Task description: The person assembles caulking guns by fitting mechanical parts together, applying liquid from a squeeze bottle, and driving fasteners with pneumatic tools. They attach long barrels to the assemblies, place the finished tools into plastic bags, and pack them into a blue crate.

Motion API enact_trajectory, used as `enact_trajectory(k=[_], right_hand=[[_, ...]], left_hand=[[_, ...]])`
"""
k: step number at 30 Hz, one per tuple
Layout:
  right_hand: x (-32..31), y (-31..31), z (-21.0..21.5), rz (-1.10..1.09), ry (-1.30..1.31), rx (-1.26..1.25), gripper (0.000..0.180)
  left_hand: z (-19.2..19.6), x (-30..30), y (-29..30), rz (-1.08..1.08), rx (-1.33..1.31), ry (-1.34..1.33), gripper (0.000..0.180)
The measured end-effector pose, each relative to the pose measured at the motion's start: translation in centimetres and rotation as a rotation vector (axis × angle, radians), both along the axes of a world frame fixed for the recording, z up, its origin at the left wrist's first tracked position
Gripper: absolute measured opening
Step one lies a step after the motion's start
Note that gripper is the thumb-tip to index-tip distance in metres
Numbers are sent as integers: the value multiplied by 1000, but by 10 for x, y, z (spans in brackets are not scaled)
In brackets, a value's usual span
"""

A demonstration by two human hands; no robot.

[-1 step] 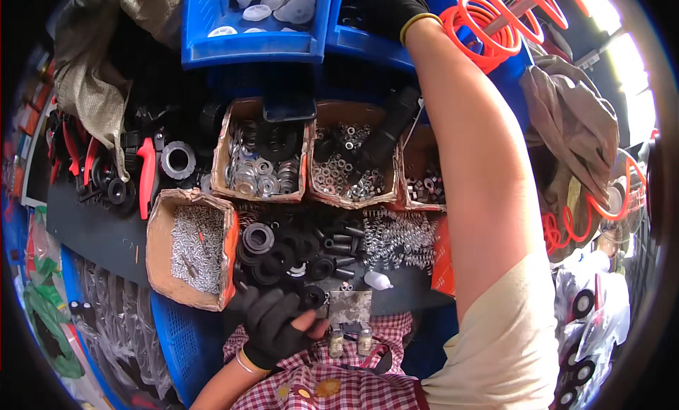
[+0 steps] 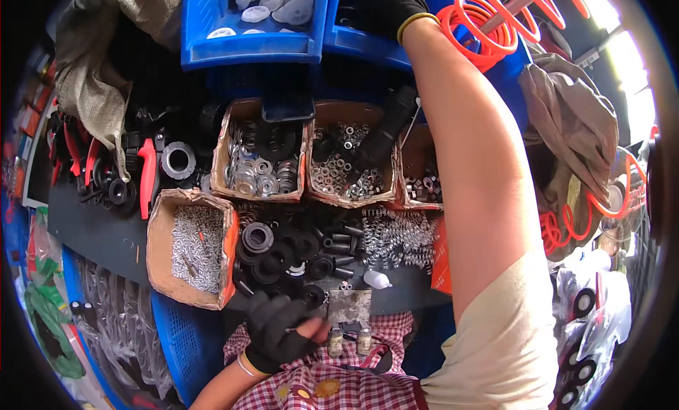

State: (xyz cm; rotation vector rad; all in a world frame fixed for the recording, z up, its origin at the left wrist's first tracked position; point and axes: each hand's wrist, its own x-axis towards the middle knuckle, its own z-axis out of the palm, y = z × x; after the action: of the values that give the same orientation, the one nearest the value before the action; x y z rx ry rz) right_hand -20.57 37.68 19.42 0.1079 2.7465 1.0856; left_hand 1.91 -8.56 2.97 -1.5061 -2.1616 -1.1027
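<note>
The right hand (image 2: 397, 8) reached into the right blue bin (image 2: 368, 44), its fingers lost in shadow, so whether they were spread or pinching anything could not be told. The left hand (image 2: 277, 331) hung blurred near the bench edge, fingers curled and bare thumb just beside the metal plate (image 2: 350, 306); whether it gripped a part could not be told either. A clean reach seemed to call for a wrist clear of the orange coil (image 2: 481, 32), a forearm high over the right carton (image 2: 421, 148), and a steady left hand
</note>
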Motion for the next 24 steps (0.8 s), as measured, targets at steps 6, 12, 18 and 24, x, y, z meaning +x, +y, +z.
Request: enact_trajectory(k=[6,12,18,24], right_hand=[[40,-58,61,-126,1004,-604,20],[222,-170,32,430,1080,-1014,32],[385,-241,-138,-231,1206,-1675,36],[384,-261,-190,-132,954,-719,41]], left_hand=[[22,30,59,-169,-162,-407,57],[5,34,84,-148,-294,-384,64],[-28,31,94,-165,-235,-336,30],[-20,26,79,-56,-240,-298,36]])
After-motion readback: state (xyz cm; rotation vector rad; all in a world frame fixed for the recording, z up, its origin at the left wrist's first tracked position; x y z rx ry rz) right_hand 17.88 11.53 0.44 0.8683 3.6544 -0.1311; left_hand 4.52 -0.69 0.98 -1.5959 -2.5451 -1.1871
